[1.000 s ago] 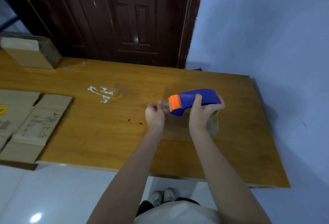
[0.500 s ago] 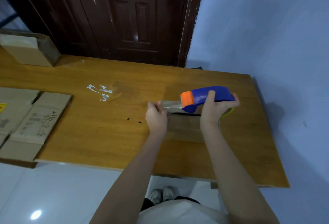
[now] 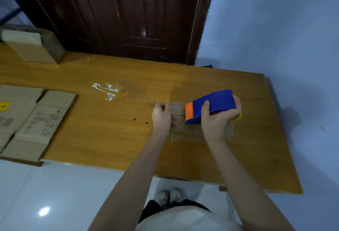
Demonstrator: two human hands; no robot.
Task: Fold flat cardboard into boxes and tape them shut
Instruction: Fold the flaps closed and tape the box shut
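Left grip [image 3: 162, 114] is curled at the left edge of the small brown cardboard box [image 3: 185, 130], fingers bent in as if pinching the tape end against it, though I can't see the tape itself clearly. Going left to right: flattened brown cardboard sheets with printing and handwriting [image 3: 36, 120] hang over the near left edge of the orange-brown wooden bench [image 3: 110, 139], and a standing cardboard carton [image 3: 34, 47] sits at the far left corner near the dark brown wooden door [image 3: 128, 16]. White scraped patch [image 3: 106, 90] is on the bench top mid-left. The box sits right of centre on the bench, top flaps down with the seam running sideways. Right grip [image 3: 217, 119] is wrapped round the blue tape dispenser with the orange front [image 3: 211, 106], whose nose rests on the box top along the seam. A yellowish tape roll [image 3: 237, 117] peeks out behind that hand.
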